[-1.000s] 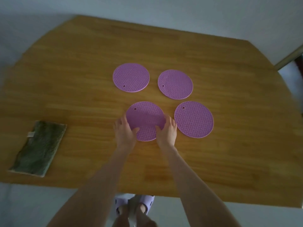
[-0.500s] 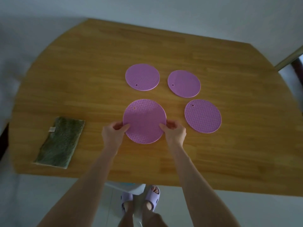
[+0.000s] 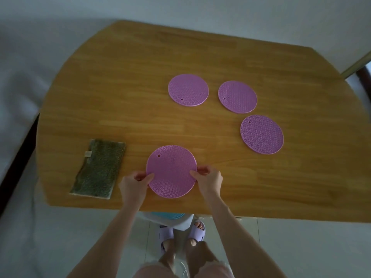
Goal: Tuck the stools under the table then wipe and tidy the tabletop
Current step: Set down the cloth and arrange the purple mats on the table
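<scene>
A round purple silicone mat [image 3: 171, 171] is held above the near edge of the wooden table [image 3: 140, 77]. My left hand [image 3: 135, 183] pinches its left rim and my right hand [image 3: 209, 179] pinches its right rim. Three more purple mats lie flat on the tabletop: one at the back middle [image 3: 188, 90], one at the back right [image 3: 237, 96] and one at the right [image 3: 262, 134]. A folded dark green cloth [image 3: 99, 167] lies on the table to the left of my hands. A stool with a light blue seat [image 3: 167, 216] peeks out from under the table's near edge.
The table stands against a pale wall at the back. A dark frame edge [image 3: 363, 75] shows at the far right. My feet in lilac slippers [image 3: 197, 230] stand on the pale tiled floor just in front of the table.
Both hands have lifted the near mat off the table and drawn it toward the near edge, away from the other three. The view has shifted left.
</scene>
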The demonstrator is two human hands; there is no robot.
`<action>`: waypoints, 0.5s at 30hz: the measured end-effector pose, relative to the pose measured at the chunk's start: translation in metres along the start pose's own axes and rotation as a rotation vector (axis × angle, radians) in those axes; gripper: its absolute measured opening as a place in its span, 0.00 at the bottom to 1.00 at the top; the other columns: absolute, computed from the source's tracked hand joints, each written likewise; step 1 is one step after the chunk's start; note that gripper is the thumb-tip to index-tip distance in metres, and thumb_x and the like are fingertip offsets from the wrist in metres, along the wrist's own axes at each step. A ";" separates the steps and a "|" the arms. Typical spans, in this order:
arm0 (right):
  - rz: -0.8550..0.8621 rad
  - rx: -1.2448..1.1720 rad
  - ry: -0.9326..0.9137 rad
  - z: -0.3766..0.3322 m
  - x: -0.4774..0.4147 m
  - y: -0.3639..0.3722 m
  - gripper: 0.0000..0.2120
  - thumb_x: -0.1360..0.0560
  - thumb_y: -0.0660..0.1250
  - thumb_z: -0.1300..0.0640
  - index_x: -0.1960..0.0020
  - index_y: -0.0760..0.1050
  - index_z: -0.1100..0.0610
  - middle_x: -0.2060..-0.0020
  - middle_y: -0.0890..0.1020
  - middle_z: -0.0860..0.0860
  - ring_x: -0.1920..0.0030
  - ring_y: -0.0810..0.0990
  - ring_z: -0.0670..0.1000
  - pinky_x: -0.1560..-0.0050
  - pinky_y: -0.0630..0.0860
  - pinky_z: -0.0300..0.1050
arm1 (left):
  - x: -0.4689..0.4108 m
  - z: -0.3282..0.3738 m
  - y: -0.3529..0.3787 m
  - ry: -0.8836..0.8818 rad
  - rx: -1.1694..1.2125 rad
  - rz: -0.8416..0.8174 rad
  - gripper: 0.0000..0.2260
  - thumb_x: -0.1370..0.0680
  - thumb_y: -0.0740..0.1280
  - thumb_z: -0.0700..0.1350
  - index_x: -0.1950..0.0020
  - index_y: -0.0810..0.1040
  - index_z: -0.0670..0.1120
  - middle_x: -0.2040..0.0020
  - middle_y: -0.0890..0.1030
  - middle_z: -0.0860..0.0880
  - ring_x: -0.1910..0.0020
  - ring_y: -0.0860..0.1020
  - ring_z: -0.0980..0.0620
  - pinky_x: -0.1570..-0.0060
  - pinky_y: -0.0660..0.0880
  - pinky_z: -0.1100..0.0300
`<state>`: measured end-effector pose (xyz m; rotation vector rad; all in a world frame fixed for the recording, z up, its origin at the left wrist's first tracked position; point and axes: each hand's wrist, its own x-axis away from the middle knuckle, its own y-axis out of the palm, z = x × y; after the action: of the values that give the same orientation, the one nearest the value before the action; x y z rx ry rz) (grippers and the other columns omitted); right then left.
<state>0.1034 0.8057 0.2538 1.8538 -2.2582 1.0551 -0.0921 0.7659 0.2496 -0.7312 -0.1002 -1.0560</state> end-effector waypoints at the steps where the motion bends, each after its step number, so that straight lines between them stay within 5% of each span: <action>1: 0.002 0.017 -0.008 0.001 -0.001 0.001 0.07 0.33 0.77 0.59 0.60 0.79 0.52 0.67 0.79 0.42 0.65 0.78 0.40 0.66 0.70 0.29 | 0.000 -0.001 0.001 0.016 -0.031 0.006 0.08 0.30 0.75 0.46 0.56 0.83 0.42 0.67 0.82 0.49 0.65 0.81 0.48 0.57 0.79 0.50; 5: 0.005 0.093 -0.032 0.003 -0.003 0.003 0.05 0.31 0.76 0.58 0.57 0.81 0.55 0.66 0.79 0.42 0.62 0.79 0.44 0.65 0.70 0.31 | 0.001 -0.001 0.006 0.066 -0.099 0.040 0.09 0.29 0.73 0.47 0.56 0.82 0.42 0.65 0.81 0.48 0.64 0.80 0.48 0.56 0.77 0.50; 10: 0.047 0.156 -0.061 0.001 -0.008 -0.003 0.10 0.31 0.75 0.53 0.52 0.80 0.56 0.62 0.79 0.45 0.61 0.73 0.41 0.61 0.66 0.29 | 0.003 0.004 0.014 0.072 -0.123 0.098 0.13 0.29 0.73 0.47 0.51 0.76 0.41 0.61 0.77 0.48 0.62 0.76 0.48 0.67 0.67 0.60; 13: 0.091 0.045 -0.036 -0.003 -0.019 -0.022 0.14 0.31 0.74 0.54 0.47 0.79 0.56 0.56 0.81 0.49 0.54 0.78 0.50 0.52 0.77 0.44 | 0.001 0.016 0.026 0.134 -0.111 0.078 0.17 0.29 0.73 0.49 0.45 0.75 0.44 0.54 0.76 0.49 0.59 0.74 0.52 0.65 0.66 0.63; 15: 0.118 -0.015 -0.011 -0.006 -0.026 -0.038 0.17 0.31 0.75 0.54 0.45 0.77 0.55 0.55 0.80 0.49 0.54 0.79 0.50 0.53 0.79 0.46 | 0.000 0.028 0.038 0.188 -0.057 0.039 0.20 0.29 0.73 0.50 0.41 0.75 0.45 0.49 0.76 0.50 0.54 0.75 0.53 0.61 0.67 0.62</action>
<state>0.1421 0.8286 0.2655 1.7441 -2.4015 1.0423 -0.0535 0.7930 0.2517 -0.6791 0.1056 -1.0891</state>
